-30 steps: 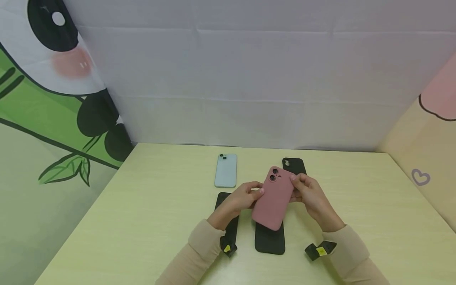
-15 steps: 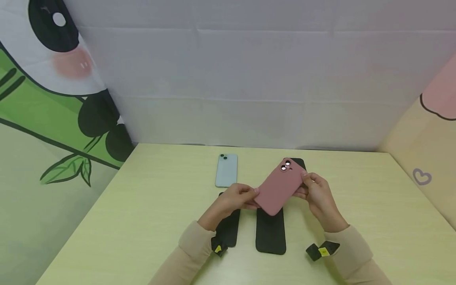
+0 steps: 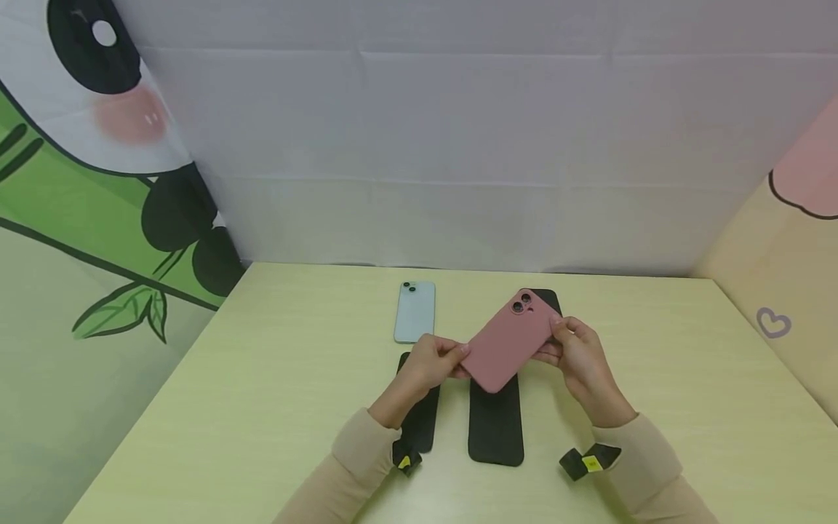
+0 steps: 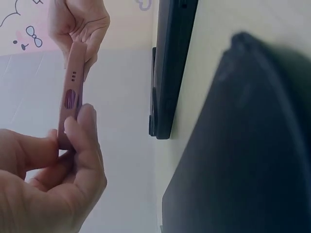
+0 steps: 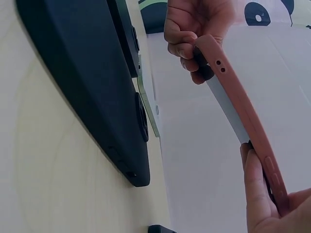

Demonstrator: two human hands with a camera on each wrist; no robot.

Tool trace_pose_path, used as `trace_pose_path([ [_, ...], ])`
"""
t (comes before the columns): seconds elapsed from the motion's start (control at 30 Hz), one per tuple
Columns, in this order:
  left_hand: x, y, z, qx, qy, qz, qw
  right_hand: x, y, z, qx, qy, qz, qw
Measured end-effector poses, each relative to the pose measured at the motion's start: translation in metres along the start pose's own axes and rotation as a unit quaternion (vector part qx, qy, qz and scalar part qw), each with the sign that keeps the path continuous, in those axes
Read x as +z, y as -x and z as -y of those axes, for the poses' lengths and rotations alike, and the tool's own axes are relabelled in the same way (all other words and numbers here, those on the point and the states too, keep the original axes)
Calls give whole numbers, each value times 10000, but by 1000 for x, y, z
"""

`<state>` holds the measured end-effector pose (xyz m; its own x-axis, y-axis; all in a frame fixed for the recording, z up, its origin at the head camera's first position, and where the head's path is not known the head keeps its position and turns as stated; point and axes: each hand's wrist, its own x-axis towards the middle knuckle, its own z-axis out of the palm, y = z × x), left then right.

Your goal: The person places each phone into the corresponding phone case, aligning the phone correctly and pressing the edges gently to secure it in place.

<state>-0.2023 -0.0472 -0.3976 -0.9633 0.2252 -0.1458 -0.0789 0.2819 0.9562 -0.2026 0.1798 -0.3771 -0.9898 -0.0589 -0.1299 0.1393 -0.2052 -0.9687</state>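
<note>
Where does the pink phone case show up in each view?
Head: right of centre, the pink phone case tilted, back showing.
Left wrist: left side, edge-on and nearly upright.
Right wrist: right of centre, edge-on, slanting from the top toward lower right.
Shared landmark: the right grip, at right in head, top left in left wrist, bottom right in right wrist.

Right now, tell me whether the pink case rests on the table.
No: the right wrist view shows the pink case raised off the table, a gap between them.
</note>
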Motion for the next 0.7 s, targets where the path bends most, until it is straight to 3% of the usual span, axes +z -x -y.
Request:
trace_pose_path([
  [0.17,1,1,-2,-12,-235,-356,9991,2,1,0,16,-32,35,10000],
  [0.27,0,3,-5,83,-189,-406,9990,1,1,0,57,-39,84,9999],
  [0.53,-3,5,-9,10,166,5,9999,-4,0,1,83,-454,459,9979],
  [0.7,-4,2,-7,-142,294,-49,9995,-7,-1,1,28,-900,1013,9908],
])
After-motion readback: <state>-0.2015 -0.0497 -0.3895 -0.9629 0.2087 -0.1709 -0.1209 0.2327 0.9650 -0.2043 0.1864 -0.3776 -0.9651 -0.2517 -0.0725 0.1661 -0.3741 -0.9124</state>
